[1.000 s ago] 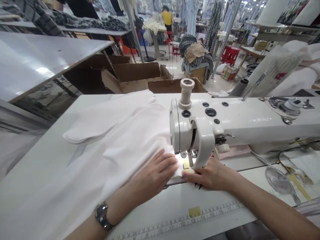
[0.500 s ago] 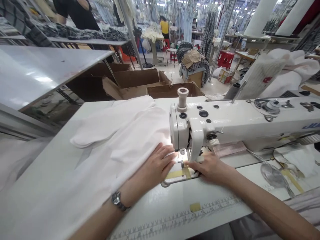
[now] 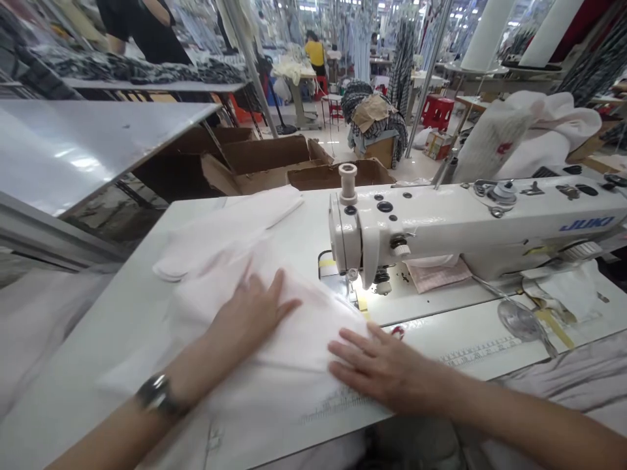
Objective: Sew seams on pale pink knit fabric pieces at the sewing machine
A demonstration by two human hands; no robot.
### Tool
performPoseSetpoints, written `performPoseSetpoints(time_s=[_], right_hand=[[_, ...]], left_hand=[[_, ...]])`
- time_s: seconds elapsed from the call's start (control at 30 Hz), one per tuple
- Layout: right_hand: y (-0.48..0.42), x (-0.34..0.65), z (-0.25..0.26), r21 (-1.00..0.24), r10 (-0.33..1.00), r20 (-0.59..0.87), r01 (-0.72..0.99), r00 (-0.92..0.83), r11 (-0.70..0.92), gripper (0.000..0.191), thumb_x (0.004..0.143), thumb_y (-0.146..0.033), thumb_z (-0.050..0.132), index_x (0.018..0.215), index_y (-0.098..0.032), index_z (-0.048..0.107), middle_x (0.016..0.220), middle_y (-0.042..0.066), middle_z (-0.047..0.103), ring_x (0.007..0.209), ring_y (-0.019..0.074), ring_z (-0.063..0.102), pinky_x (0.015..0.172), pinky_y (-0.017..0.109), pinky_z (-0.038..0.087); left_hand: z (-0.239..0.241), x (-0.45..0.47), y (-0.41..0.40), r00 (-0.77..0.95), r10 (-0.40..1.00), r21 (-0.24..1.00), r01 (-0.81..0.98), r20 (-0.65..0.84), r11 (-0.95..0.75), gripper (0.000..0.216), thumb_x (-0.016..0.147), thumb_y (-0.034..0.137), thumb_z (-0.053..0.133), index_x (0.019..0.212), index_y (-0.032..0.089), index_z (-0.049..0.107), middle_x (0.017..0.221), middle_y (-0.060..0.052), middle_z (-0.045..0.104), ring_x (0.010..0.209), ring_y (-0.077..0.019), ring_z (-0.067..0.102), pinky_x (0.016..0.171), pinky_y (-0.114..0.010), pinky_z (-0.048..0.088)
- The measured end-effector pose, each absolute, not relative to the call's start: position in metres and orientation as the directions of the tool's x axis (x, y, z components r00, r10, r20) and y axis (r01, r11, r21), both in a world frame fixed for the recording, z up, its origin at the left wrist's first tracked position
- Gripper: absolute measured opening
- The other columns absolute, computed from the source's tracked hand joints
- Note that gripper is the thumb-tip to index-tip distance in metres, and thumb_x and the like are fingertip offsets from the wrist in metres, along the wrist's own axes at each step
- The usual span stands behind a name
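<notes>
White cloth (image 3: pixel 274 339) lies folded across the pale sewing table (image 3: pixel 308 225), left of the needle, its near edge blurred and partly covering the printed ruler strip (image 3: pixel 477 352). The left hand (image 3: pixel 249 313), wearing a dark wristwatch (image 3: pixel 157 395), and the right hand (image 3: pixel 386 369) rest on it, fingers spread flat and released, grasping nothing. Beyond them stands a white JUKI sewing machine (image 3: pixel 441 225), its brightly lit needle area hard to make out.

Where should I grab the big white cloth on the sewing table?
Probably pinch the white cloth at its free edge beside the right hand, coming from the near side. That edge lies flat and loose on the sewing table, farther from the sewing machine.
</notes>
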State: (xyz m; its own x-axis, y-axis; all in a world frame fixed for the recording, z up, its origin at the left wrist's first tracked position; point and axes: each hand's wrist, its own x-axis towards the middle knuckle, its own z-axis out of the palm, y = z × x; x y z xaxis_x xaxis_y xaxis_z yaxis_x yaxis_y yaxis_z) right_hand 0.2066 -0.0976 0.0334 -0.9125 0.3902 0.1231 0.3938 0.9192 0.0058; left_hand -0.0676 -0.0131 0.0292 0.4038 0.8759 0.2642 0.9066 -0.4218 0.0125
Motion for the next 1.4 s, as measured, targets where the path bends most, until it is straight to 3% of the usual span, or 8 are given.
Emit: performPoseSetpoints(time_s=[0.1,0.17,0.3,0.4,0.57,0.73,1.0,1.4], right_hand=[[-0.077,0.248,0.039,0.002,0.256,0.068,0.257,-0.964,0.966,0.038,0.102,-0.015,0.03,0.135,-0.015,0.048,0.149,0.008,0.044,0.138,0.0251,0.037,0.101,0.044,0.043],[-0.073,0.255,0.04,-0.009,0.311,0.098,0.311,-0.946,0.95,0.037,0.1,-0.011,0.031,0.13,-0.014,0.052,0.144,0.01,0.05,0.134,0.0233,0.042,0.101,0.043,0.042],[-0.085,0.227,0.033,0.021,0.537,0.193,0.55,-0.821,0.835,0.045,0.093,-0.003,0.032,0.134,-0.009,0.049,0.143,0.017,0.049,0.132,0.028,0.044,0.097,0.045,0.044],[-0.092,0.213,0.029,0.058,0.608,0.183,0.626,-0.773,0.778,0.049,0.089,-0.001,0.033,0.136,-0.007,0.047,0.144,0.018,0.048,0.134,0.0322,0.041,0.093,0.048,0.046],[-0.075,0.23,0.037,0.006,0.616,0.196,0.63,-0.763,0.777,0.038,0.09,-0.001,0.038,0.123,-0.008,0.055,0.131,0.019,0.057,0.118,0.0277,0.053,0.088,0.04,0.048],[-0.027,0.247,0.044,0.001,0.757,-0.042,0.757,-0.652,0.653,0.034,0.087,-0.002,0.043,0.113,-0.014,0.061,0.102,0.012,0.067,0.094,0.0219,0.062,0.08,0.034,0.048],[0.006,0.258,0.034,-0.004,0.814,-0.101,0.819,-0.572,0.574,0.042,0.078,0.003,0.043,0.108,-0.017,0.063,0.083,0.006,0.066,0.067,0.0179,0.059,0.056,0.026,0.038],[-0.016,0.272,0.04,-0.021,0.774,0.066,0.775,-0.63,0.632,0.044,0.073,0.003,0.04,0.105,-0.021,0.057,0.073,-0.001,0.06,0.056,0.0124,0.048,0.053,0.025,0.023]], left_hand=[[0.026,-0.087,-0.077,0.297,0.923,-0.135,0.953,0.244,-0.271,0.075,0.097,0.055,0.019,0.117,0.001,0.066,0.067,-0.021,0.065,0.042,-0.032,0.06,0.039,-0.045,0.047],[0.02,-0.092,-0.1,0.362,0.886,-0.217,0.927,0.291,-0.307,0.068,0.098,0.051,0.021,0.123,0.004,0.063,0.103,-0.03,0.068,0.07,-0.0376,0.07,0.057,-0.05,0.054],[0.006,-0.095,-0.091,0.614,0.719,-0.132,0.783,0.325,-0.608,0.054,0.101,0.042,0.029,0.15,0.019,0.03,0.146,-0.013,0.048,0.131,-0.0289,0.05,0.108,-0.048,0.037],[0.007,-0.089,-0.079,0.637,0.694,-0.089,0.755,0.337,-0.65,0.057,0.101,0.039,0.033,0.153,0.02,0.019,0.148,-0.012,0.046,0.135,-0.0275,0.045,0.112,-0.048,0.033],[0.011,-0.046,-0.093,0.632,0.649,0.005,0.715,0.422,-0.699,0.05,0.098,0.021,0.043,0.147,0.013,0.034,0.146,-0.015,0.048,0.139,-0.0249,0.04,0.114,-0.044,0.034],[-0.002,-0.029,-0.059,0.656,0.693,0.037,0.718,0.299,-0.695,0.045,0.102,0.029,0.032,0.143,0.014,0.04,0.146,-0.014,0.049,0.138,-0.0267,0.041,0.112,-0.05,0.036],[0.02,-0.035,0.03,0.687,0.723,0.223,0.695,0.076,-0.684,0.041,0.101,0.024,0.031,0.137,0.016,0.049,0.147,-0.012,0.048,0.139,-0.0273,0.039,0.114,-0.053,0.034],[0.018,-0.008,-0.044,0.711,0.569,0.195,0.541,0.412,-0.818,0.034,0.097,0.011,0.041,0.129,0.017,0.051,0.121,-0.01,0.067,0.117,-0.0215,0.059,0.104,-0.043,0.046]])
